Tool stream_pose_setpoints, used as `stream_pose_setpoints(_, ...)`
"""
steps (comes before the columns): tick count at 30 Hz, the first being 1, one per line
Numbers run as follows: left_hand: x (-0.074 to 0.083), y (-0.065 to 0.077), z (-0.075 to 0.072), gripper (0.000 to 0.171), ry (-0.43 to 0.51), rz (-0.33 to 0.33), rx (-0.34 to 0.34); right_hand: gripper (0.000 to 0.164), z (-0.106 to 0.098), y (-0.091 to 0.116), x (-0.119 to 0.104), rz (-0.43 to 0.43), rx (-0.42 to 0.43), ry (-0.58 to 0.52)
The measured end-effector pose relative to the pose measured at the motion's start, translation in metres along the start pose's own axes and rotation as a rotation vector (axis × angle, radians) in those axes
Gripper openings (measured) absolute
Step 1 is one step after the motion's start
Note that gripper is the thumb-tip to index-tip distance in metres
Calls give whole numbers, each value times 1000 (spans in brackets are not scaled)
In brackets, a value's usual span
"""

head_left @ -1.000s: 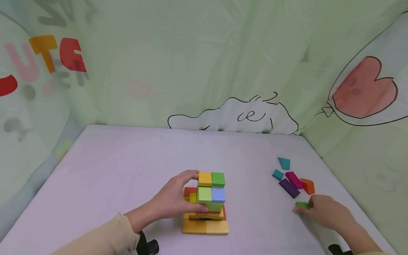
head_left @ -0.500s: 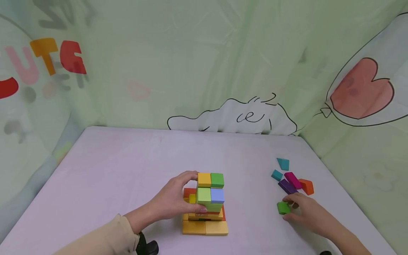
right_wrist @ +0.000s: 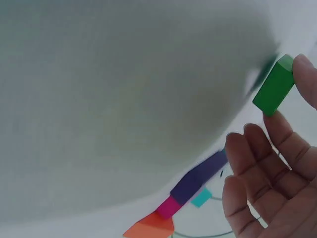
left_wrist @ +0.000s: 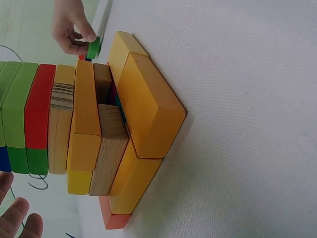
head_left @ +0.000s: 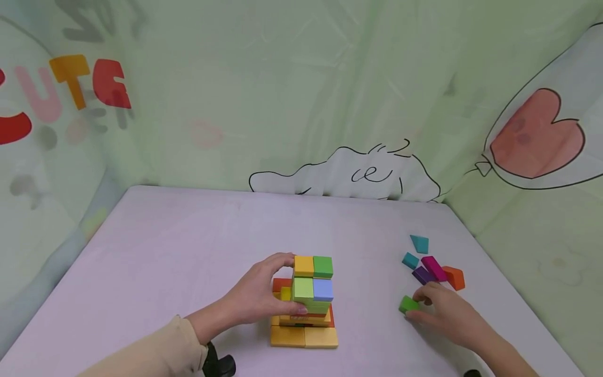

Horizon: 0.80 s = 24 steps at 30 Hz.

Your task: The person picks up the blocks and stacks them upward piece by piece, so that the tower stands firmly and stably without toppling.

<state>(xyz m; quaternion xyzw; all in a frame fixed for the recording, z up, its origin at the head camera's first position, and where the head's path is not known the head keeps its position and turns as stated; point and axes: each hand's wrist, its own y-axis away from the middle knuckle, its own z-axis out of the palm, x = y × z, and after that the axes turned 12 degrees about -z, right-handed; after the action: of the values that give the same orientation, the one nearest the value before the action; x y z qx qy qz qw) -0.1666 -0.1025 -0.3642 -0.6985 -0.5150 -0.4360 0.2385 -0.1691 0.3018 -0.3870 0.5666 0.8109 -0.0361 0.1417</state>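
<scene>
A stacked tower of coloured wooden blocks [head_left: 303, 289] stands near the table's front middle on wide yellow base blocks [head_left: 320, 337]. My left hand [head_left: 256, 290] holds the tower's upper part from the left, thumb across its front at a light green block and fingers reaching behind the top. Seen from the left wrist, several of that hand's fingertips [left_wrist: 20, 213] show beside the stack. To the right, my right hand [head_left: 443, 314] pinches a small green block [right_wrist: 275, 88] between thumb and a fingertip, with the other fingers loosely bent.
Beyond my right hand lie loose blocks: a purple one [head_left: 423, 276], a magenta one [head_left: 433, 268], an orange one [head_left: 454, 278] and two teal ones, a cube [head_left: 410, 260] and a wedge [head_left: 420, 244]. A printed curtain [head_left: 301, 94] rises behind the table.
My right hand has picked up the green block from beside the loose pieces and moved left with it, turning it on the way. My left hand stays at the tower.
</scene>
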Motion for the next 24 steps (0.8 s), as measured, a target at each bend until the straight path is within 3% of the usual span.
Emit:
stream_pose_setpoints(4,0,0,0,64,1,2,0,47,3,-3,-8,12,-15,13)
stream_pose_setpoints(9,1,1,-1,64,3,1,-2,51,1,2,-7,-102,6,-2)
stream_pose_setpoints(13,0,0,0,65,-1,6,2,42,2,2,-4,-205,-14,-38)
stream_pose_setpoints(18,0,0,0,65,0,7,-1,31,5,0,-7,-250,-16,-46)
stream_pose_setpoints(20,0,0,1,65,0,5,-4,32,2,1,-17,-283,37,-23)
stream_pose_setpoints(24,0,0,0,66,0,5,-5,40,-18,1,-56,-454,290,85)
